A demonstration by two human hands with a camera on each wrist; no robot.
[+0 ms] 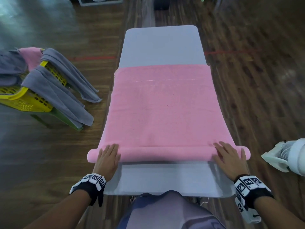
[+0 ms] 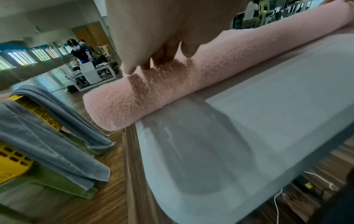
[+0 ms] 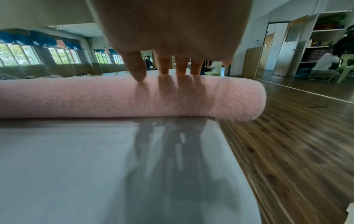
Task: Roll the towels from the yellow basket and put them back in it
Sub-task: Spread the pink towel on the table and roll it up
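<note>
Towel point(image 1: 165, 109): roll lies crosswise under both flat, spread palms, left hand point(image 1: 108, 160), right hand point(image 1: 229, 160); unrolled length stretches beyond fingertips.

You have one pink terry towel point(image 1: 165, 109) on one long grey table point(image 1: 160, 45), one yellow perforated plastic basket point(image 1: 24, 100), two hanging grey towels point(image 1: 56, 96), and one white fan point(image 1: 290, 156).

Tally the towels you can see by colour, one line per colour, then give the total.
Pink towels: 2, one on the table being rolled, one draped over the yellow basket.
Grey towels: at least 3 hanging over the basket rim; folds overlap, so the exact number is uncertain.
Total: at least 5 towels.
</note>
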